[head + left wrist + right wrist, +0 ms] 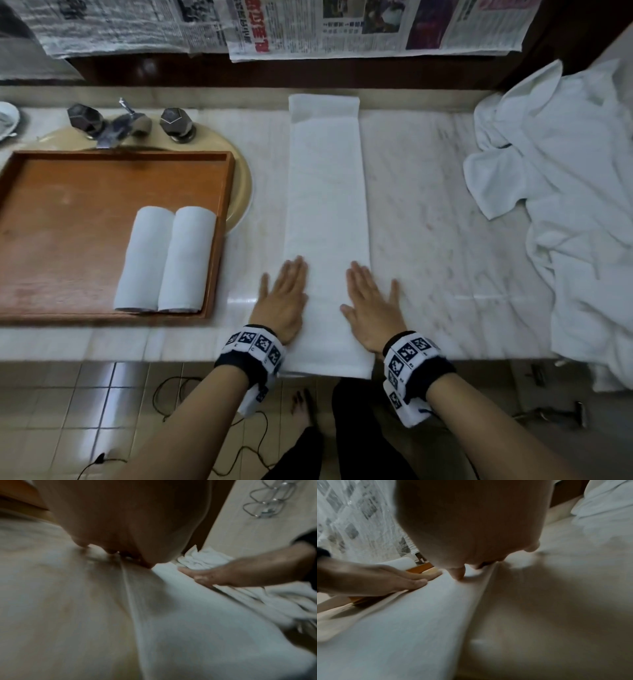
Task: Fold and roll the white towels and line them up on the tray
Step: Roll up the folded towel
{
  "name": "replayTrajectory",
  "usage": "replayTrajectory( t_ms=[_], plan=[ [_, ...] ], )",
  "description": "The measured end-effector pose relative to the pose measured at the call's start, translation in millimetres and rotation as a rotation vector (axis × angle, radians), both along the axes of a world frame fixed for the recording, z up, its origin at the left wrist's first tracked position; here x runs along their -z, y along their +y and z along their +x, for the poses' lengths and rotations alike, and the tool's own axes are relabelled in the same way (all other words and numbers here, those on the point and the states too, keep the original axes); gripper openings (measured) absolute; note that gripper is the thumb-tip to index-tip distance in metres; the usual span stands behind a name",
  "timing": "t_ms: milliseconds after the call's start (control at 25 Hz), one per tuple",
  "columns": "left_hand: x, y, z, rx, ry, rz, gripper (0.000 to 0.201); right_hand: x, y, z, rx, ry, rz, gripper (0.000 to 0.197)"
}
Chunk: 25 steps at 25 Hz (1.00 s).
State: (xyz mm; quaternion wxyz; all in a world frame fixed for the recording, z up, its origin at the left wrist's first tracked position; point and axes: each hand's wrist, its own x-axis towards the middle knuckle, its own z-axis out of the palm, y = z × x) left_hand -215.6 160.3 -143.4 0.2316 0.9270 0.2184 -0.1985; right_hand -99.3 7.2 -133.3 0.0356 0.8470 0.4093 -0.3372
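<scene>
Pale marble forms the table, with newspaper hung along the wall behind it. On it a white towel, folded into a long narrow strip, runs from the near edge toward the wall. The left hand lies flat on the strip's left edge and the right hand on its right edge, fingers straight and slightly spread, gripping nothing. Left of them, a wooden tray holds two rolled towels side by side, touching. A heap of unfolded towels lies at the right.
</scene>
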Motion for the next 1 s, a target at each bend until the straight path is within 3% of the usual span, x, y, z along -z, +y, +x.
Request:
replayTrajectory(
  t_ms=[80, 640, 800, 880, 1000],
  plan=[
    [0.7, 13.5, -3.6, -0.109, 0.081, 0.061, 0.059, 1.7, -4.0, 12.7, 0.086, -0.01, -0.061, 0.068],
    [-16.7, 68.9, 98.0, -0.117, 0.191, 0.171, 0.063, -16.0, 77.5, 83.6, 0.112, -0.106, -0.075, 0.07],
    [-1.2, 5.9, 39.5, 0.051, 0.063, 0.15, 0.062, 0.3, 36.0, 20.4, -0.08, -0.098, -0.011, 0.068],
    [10.7, 2.7, 1.0, 0.033, 0.037, 0.149, 0.061, 11.5, 6.0, 16.3, -0.005, -0.111, -0.009, 0.065],
    [17.1, 30.0, -18.9, -0.154, 0.081, 0.178, 0.059, 13.6, -13.1, 34.0, 0.188, -0.161, -0.076, 0.065]
  ],
)
